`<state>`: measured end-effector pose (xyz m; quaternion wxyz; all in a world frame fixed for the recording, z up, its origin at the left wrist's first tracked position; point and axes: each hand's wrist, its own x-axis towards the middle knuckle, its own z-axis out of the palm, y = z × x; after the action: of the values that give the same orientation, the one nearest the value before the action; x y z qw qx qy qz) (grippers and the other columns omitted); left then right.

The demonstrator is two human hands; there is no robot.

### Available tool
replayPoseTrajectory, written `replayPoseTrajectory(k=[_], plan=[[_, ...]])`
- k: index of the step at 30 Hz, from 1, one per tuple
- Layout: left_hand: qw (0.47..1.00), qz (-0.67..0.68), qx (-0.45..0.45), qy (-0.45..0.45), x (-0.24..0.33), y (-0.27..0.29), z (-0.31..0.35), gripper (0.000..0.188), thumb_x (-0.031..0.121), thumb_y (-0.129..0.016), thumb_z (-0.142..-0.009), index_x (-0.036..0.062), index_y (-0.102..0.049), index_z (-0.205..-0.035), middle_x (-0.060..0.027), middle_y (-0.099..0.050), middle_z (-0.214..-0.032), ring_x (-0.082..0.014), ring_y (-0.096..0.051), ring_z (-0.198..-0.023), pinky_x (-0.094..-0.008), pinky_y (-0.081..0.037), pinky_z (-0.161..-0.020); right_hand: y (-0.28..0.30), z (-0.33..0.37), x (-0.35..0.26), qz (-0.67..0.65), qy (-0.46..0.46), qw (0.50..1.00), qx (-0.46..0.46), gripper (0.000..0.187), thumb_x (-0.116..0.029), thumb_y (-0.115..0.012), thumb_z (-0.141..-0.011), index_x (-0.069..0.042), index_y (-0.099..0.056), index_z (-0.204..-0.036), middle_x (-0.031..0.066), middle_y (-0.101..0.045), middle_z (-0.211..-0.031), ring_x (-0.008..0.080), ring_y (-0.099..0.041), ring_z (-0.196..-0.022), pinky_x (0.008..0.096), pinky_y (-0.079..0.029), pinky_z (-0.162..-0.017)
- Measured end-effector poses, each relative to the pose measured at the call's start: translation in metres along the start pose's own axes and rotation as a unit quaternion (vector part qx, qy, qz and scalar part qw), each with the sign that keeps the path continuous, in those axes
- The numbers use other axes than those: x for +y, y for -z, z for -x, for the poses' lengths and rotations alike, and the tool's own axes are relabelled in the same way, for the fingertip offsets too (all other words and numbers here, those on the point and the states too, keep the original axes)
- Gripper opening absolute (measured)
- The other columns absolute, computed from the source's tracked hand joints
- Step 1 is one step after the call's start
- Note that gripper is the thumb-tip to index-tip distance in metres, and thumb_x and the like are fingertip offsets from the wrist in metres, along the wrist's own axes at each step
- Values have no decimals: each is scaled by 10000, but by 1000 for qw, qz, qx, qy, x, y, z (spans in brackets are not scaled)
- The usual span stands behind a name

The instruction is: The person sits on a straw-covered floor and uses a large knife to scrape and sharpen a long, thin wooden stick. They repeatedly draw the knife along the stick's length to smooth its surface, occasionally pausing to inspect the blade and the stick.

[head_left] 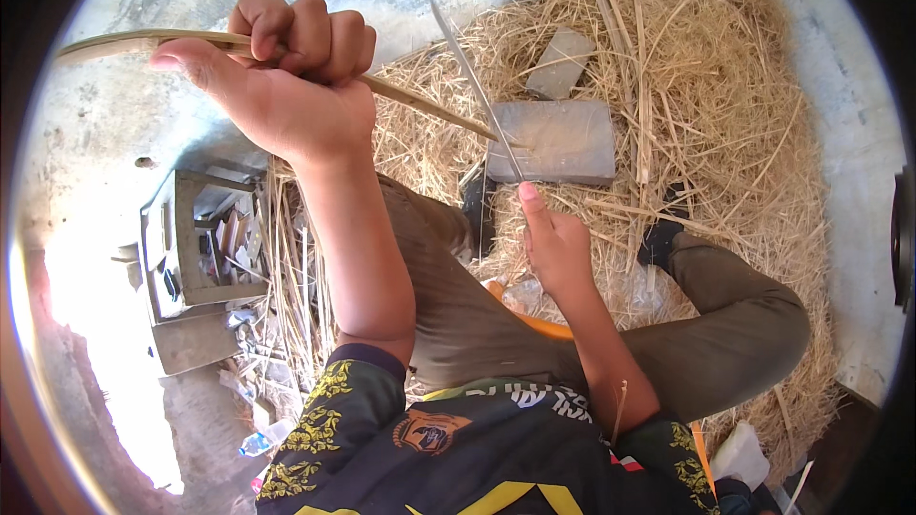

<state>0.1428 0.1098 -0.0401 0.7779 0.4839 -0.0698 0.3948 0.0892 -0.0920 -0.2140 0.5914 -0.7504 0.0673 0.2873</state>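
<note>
High on the left, my left hand (pixel 315 95) is closed around a long, thin bamboo strip (pixel 429 111). One end of the strip runs off toward the left rim; the other slopes down to a grey rectangular block (pixel 572 129). In my right hand (pixel 563 250) is a long, narrow-bladed knife (pixel 465 59), its thumb lying along the base of the blade and its handle hidden in the fist. The blade points up and away to the left and crosses the strip near its end, over the block's left side. Whether the edge touches the strip, I cannot tell.
Bamboo shavings (pixel 725 86) are heaped around the block. A smaller grey brick (pixel 561 62) and several loose strips (pixel 637 67) lie among them. My bent legs (pixel 735 324) frame the space. On the left stand a cluttered concrete box (pixel 191 277) and a plastic bottle (pixel 258 442).
</note>
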Motion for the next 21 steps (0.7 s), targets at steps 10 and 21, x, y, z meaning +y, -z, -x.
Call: replayPoseTrajectory(k=[10,21], plan=[[999,17,-36,16,-3,-5,3,744,881,-375,-865,165,-342,-666,51,-182,-518,-95,-85,-484,-303,-64,-468,-4,-4,5,-23,-22,999,-21,661,-553,-539,-1021,-64,-507,-577,-9,-444,-503,65,-425,-486,263,-333,-471],[1000,-6,5,-17,-5,-3,1,725,854,-377,-889,163,-334,-674,48,-178,-522,-96,-95,-480,-299,-70,-465,-11,2,10,-3,121,993,2,734,-625,-555,-979,5,-495,-607,5,-395,-540,119,-354,-546,353,-330,-518]])
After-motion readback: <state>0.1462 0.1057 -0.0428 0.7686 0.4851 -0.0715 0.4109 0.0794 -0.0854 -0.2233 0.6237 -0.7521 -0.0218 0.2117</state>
